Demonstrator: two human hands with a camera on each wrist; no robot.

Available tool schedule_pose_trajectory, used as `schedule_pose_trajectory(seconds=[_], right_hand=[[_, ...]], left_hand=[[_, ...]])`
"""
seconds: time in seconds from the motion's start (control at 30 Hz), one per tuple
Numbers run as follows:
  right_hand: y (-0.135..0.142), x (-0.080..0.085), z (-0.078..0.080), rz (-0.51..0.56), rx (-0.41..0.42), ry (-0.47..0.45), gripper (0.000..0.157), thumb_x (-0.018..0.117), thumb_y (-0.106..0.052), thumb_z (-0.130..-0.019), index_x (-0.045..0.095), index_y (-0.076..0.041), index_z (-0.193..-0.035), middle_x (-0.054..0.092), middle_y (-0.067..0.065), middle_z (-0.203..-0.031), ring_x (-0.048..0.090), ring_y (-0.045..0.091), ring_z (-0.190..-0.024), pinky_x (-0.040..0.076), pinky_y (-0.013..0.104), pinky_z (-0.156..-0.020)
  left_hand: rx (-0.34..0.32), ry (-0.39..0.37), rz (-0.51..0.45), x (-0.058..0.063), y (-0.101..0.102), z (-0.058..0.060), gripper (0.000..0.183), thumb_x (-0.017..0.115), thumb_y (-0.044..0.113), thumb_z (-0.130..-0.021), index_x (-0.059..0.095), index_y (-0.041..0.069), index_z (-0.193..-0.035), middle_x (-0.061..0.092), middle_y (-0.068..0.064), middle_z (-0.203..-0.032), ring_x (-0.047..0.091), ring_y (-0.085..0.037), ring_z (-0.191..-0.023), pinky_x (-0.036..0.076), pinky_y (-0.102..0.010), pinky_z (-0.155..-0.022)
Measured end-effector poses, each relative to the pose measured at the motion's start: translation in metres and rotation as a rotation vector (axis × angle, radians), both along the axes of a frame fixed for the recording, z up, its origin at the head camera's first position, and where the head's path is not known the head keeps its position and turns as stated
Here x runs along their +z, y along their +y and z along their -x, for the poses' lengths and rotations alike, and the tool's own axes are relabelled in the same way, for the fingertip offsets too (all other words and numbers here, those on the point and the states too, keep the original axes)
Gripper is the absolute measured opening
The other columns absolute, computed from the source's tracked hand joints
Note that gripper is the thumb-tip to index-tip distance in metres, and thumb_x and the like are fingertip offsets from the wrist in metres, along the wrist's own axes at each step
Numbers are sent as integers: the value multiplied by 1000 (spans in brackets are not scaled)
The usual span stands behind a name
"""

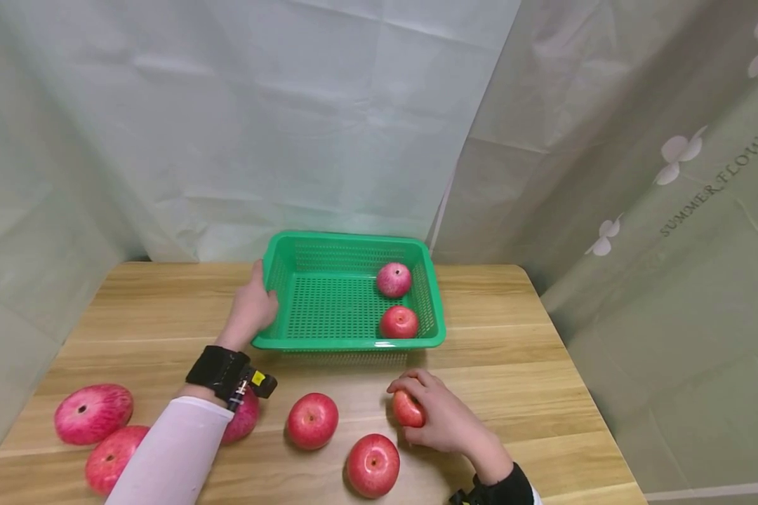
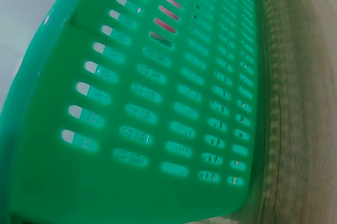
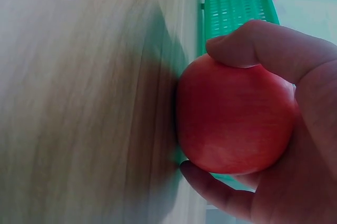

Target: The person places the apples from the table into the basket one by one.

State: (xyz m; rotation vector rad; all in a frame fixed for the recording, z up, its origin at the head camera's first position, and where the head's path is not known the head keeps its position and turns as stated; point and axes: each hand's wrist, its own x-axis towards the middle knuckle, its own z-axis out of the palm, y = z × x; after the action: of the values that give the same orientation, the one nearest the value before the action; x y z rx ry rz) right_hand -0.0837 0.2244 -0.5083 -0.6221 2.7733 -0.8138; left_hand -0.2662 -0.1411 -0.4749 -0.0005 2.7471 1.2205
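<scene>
A green plastic basket (image 1: 328, 344) with slotted walls stands at the back of the table. My left hand (image 1: 253, 305) grips its left rim; the left wrist view shows the basket's perforated side (image 2: 131, 92) up close. Inside, at the right end, are a mottled pink apple (image 1: 394, 280) and a red apple (image 1: 399, 322). In front of the basket my right hand (image 1: 442, 414) holds another red apple (image 3: 237, 116), thumb on one side and fingers on the other. That apple is low over the tabletop in the right wrist view.
Two red apples, one left (image 1: 312, 421) and one nearer (image 1: 373, 466), lie left of my right hand. A mottled apple (image 1: 243, 417) is partly hidden under my left wrist. Farther left lie a mottled apple (image 1: 93, 414) and a red apple (image 1: 115, 459). Pale curtains (image 1: 259, 126) hang behind the wooden table (image 1: 505, 351).
</scene>
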Motion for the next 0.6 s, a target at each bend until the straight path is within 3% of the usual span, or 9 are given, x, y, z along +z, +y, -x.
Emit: schedule_pose_trajectory(seconds=[0.3,0.5,0.6], right_hand=[[1,2,0,-30,27,21,69,89,-22,-79,62,-33,-141,52,-4,-140,53,20,-122,54,39,-95],[3,4,-1,-87,-1,30,86,90,-32,-81,51,-35,-157,48,7,-151,54,26,-128,56,46,-96],[3,7,-1,-111,-22,49,91,92,-37,-79,48,-37,-158,48,7,-149,54,24,-124,56,44,-93]], left_hand=[[5,3,-1,2,1,-1,78,39,10,-111,-11,2,-169,55,-47,-127,66,-37,-78,54,-40,-58],[4,3,0,2,2,-2,78,39,10,-111,-11,2,-169,53,-48,-130,66,-38,-81,54,-41,-59],[2,13,6,2,1,-2,77,40,10,-111,-10,0,-169,54,-48,-128,66,-38,-80,54,-40,-59]])
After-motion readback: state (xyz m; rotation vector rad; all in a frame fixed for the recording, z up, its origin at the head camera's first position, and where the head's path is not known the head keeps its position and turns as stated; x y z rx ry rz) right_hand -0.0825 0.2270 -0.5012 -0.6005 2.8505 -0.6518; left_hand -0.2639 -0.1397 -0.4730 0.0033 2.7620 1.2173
